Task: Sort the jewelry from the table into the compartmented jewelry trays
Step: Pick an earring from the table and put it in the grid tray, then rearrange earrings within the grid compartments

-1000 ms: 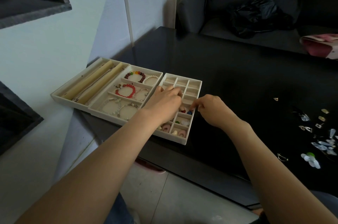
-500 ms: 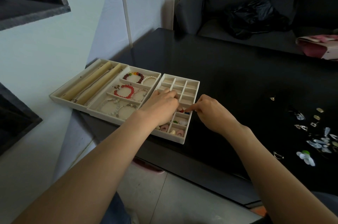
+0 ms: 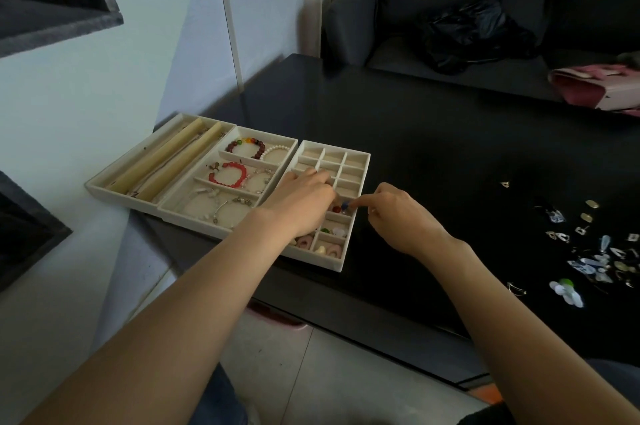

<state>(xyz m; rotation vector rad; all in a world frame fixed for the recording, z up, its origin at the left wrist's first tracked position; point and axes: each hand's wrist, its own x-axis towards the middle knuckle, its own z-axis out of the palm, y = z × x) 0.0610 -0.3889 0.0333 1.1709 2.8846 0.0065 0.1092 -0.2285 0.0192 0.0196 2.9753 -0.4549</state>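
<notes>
My right hand (image 3: 398, 216) has crept leftward from where it was a second ago, and its fingers (image 3: 360, 204) now reach over the right rim of the small-compartment tray (image 3: 360, 161), tips pressed together on a small blue piece (image 3: 344, 205) beside a red bead (image 3: 336, 208) in a middle cell at frame centre. I judge the piece is being seated, not yet let go. My left hand (image 3: 301, 202) has barely shifted; it lies curled over the cells just left of that spot, but whether it pinches anything I cannot tell. The bracelet tray (image 3: 228, 147) and the roll tray (image 3: 114, 175), touching to the left, look as before. Plenty of loose jewelry (image 3: 588, 251) waits on the black tabletop (image 3: 433, 147) at the right edge, so sorting is far from done.
</notes>
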